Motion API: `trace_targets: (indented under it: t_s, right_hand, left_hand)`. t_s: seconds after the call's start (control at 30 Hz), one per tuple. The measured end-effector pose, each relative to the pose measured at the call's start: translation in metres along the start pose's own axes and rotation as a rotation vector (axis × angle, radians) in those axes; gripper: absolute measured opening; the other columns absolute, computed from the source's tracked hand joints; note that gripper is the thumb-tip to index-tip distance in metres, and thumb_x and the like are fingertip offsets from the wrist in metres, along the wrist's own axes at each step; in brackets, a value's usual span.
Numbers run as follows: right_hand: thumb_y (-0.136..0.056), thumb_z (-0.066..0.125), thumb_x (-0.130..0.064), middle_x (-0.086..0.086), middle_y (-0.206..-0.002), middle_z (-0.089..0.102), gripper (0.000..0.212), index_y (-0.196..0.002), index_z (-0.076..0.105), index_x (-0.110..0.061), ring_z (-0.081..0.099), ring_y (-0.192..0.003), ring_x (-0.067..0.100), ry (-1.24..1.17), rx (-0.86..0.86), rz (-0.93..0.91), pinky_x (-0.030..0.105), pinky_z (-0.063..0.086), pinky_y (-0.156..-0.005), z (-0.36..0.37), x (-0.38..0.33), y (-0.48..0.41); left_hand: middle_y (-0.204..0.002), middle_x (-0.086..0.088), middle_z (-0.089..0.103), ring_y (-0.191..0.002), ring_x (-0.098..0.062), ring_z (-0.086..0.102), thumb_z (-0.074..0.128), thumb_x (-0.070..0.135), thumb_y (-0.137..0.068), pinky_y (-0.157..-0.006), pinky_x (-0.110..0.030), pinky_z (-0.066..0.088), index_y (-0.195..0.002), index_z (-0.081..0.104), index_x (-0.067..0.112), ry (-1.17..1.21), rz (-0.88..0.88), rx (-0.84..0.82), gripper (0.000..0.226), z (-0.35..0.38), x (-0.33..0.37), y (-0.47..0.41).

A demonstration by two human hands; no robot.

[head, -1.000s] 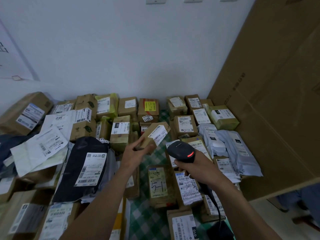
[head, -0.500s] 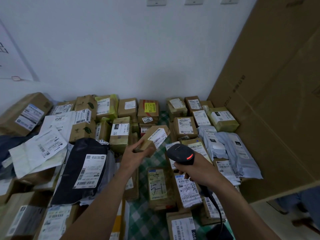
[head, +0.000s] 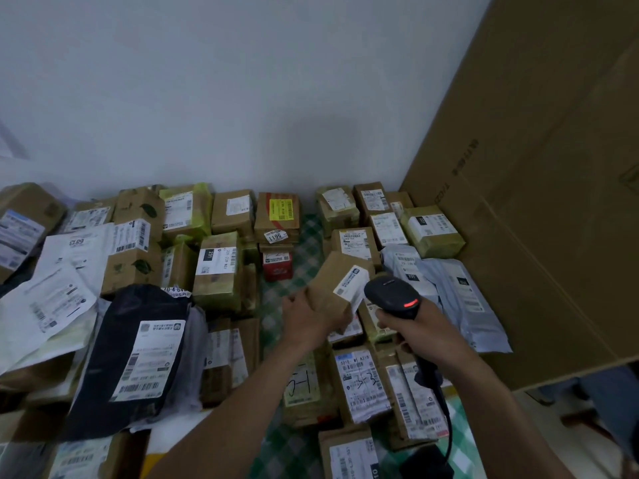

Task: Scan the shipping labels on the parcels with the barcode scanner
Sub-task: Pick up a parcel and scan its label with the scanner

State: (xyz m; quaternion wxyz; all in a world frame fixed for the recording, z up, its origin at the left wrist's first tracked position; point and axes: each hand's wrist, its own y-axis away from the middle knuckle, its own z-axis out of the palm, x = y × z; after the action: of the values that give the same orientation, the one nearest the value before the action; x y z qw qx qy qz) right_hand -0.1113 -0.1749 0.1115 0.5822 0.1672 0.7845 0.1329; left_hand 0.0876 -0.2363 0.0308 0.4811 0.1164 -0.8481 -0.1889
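Lowest in the frame, the desk [head: 288, 451] shows through as green checked cloth between flat-lying parcels, and the scanner's black cable [head: 435, 385] runs down toward the lower right edge. Just above that, a brown parcel with "3-3" handwritten on its label [head: 361, 382] lies between your two forearms. At lower left, a black poly-bag parcel [head: 138, 350] rests on top of other packages with its white label facing up.

At centre frame, your left hand [head: 313, 316] grips a small brown parcel [head: 332, 288] by its lower end, fingers curled around it. It is lifted clear of the pile and tilted. Its white shipping label [head: 351, 283] is turned toward the right of the frame.

Your right hand [head: 420, 328] is wrapped tight round the handle of the barcode scanner [head: 392, 293]. The scanner's head sits just beside the label's right edge, and a red light glows on top.

Further up, grey poly mailers [head: 460, 299] lie right of the scanner. A small red box [head: 276, 266] stands above your left hand. A carton with a yellow label [head: 278, 210] sits in the back row against the white wall [head: 242, 98]. A large cardboard carton [head: 553, 202] fills the right side of the frame.
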Motion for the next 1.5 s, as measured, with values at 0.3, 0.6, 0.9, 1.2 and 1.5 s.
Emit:
trace_targets:
  t_s: [0.3,0.6,0.9,1.2,1.5]
  right_hand:
    - [-0.091,0.079,-0.026,-0.003,-0.091,0.078,0.026,-0.116,0.070,-0.027,0.066,-0.072,0.011,-0.089,0.063,0.055,0.036,0.052,-0.073,-0.010,0.025,-0.007]
    - [-0.093,0.076,-0.020,-0.001,-0.083,0.078,0.016,-0.108,0.071,-0.023,0.064,-0.057,-0.001,-0.040,0.030,0.033,0.023,0.051,-0.058,0.000,0.019,0.001]
    - [-0.090,0.078,-0.029,-0.014,-0.088,0.075,0.015,-0.100,0.071,-0.038,0.068,-0.082,0.003,0.025,-0.032,-0.029,0.024,0.052,-0.069,0.015,0.006,-0.026]
    - [-0.092,0.076,-0.033,-0.009,-0.095,0.077,0.018,-0.109,0.071,-0.036,0.069,-0.083,0.008,0.038,-0.071,0.060,0.040,0.058,-0.087,0.026,0.002,-0.089]
    - [-0.094,0.074,-0.033,-0.009,-0.081,0.070,0.020,-0.111,0.071,-0.025,0.064,-0.072,0.005,0.085,-0.113,0.162,0.024,0.045,-0.064,0.037,0.010,-0.129]
  left_hand:
    - [-0.149,-0.007,0.041,-0.139,-0.030,0.033,0.083,0.065,-0.072,-0.114,-0.042,0.030,-0.149,0.038,0.012,-0.233,0.091,0.125,0.103,0.053,-0.007,0.001]
    - [-0.107,0.011,0.075,-0.093,-0.005,0.069,0.066,0.019,-0.095,-0.081,-0.033,0.059,-0.114,0.070,0.026,0.020,0.278,-0.172,0.021,0.066,-0.013,0.012]
    - [-0.126,-0.005,0.067,-0.120,-0.026,0.062,0.043,0.006,-0.103,-0.093,-0.029,0.050,-0.128,0.062,0.015,-0.029,0.309,-0.282,0.032,0.048,-0.002,-0.024]
    - [-0.148,-0.003,0.049,-0.137,-0.023,0.049,0.061,0.017,-0.101,-0.111,-0.037,0.043,-0.143,0.053,0.020,0.002,0.117,0.207,0.043,-0.023,0.010,-0.147]
    - [-0.164,-0.018,0.017,-0.152,-0.039,0.016,0.060,0.029,-0.101,-0.125,-0.048,0.018,-0.162,0.016,0.013,-0.144,-0.015,0.440,0.076,-0.059,0.017,-0.252]
